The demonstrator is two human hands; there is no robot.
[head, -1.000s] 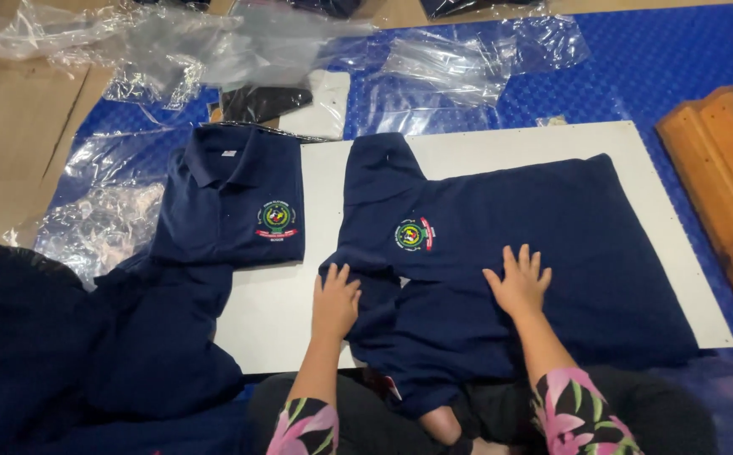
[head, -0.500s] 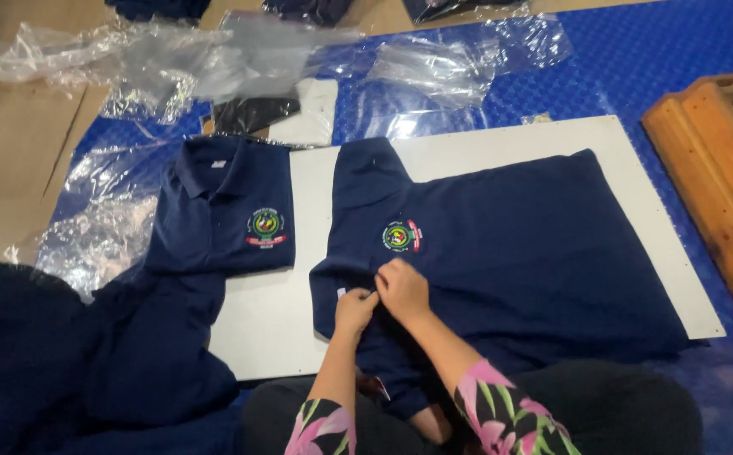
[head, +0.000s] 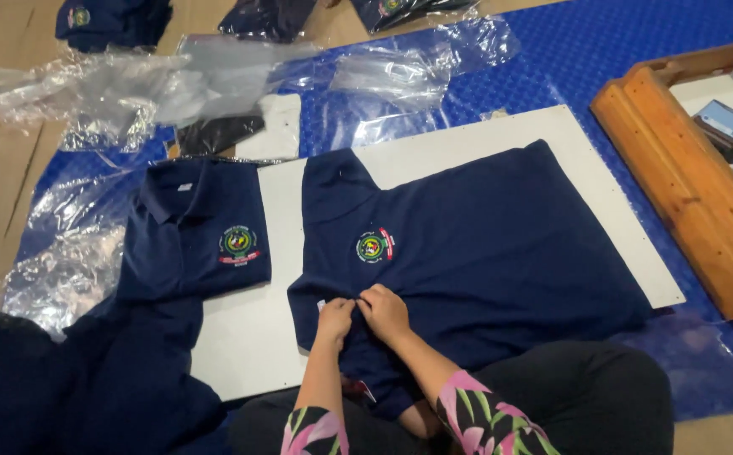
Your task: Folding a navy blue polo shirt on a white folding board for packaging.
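My left hand and my right hand meet side by side at the near front of the navy polo shirt spread out before me. Both grips are closed, fingertips pinching the shirt's fabric just below its round chest badge; the two hands touch each other there. A small white tag peeks out beside my left fingers. The shirt lies flat on a white board resting on the blue mat, its collar end toward my left and its body stretching to my right, the near edge hanging over toward my lap.

To my left, a second navy polo lies folded, collar up, its own badge showing, partly on the board's corner. Just beyond it sit a dark folded piece and clear plastic bags, crumpled over the mat and the floor. More bagged navy shirts lie at the far edge. A wooden tray stands off to my right, well apart from the shirt. My floral sleeves frame the bottom of the view.
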